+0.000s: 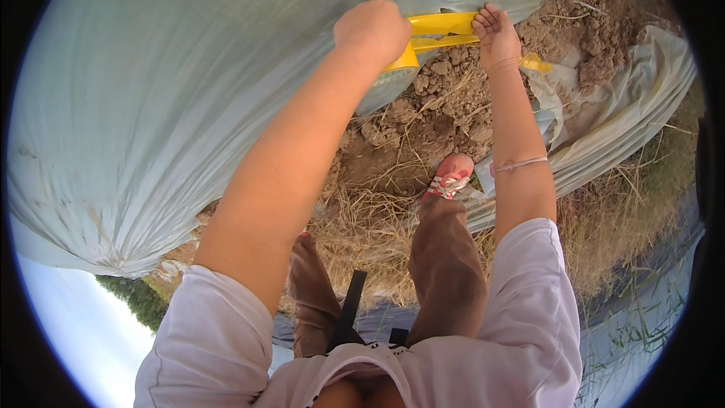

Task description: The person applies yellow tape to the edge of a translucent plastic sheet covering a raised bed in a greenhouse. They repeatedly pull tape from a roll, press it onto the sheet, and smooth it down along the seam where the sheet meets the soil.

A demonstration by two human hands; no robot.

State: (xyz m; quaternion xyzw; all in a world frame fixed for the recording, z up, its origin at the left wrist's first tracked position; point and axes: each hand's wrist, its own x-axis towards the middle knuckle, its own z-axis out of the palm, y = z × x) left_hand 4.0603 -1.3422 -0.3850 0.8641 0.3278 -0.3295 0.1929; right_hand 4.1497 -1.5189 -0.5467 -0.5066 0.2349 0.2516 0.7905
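Note:
My left hand (374, 31) is closed in a fist around a roll of yellow adhesive tape (403, 62), whose lower rim shows beneath the wrist. Two yellow tape strips (444, 24) stretch from there to my right hand (498, 37), which grips their other end with curled fingers. Behind them spreads a large sheet of translucent plastic film (226, 68), with a small dark gap just above the upper strip. A short scrap of yellow tape (535, 62) lies on film to the right of my right wrist.
Clods of brown soil (447, 90) lie along the film's lower edge. Bunched plastic film (617, 113) runs along the right side. Dry straw (374, 221) covers the ground around my feet; one red shoe (453, 173) shows. A black strap (352, 300) hangs at my waist.

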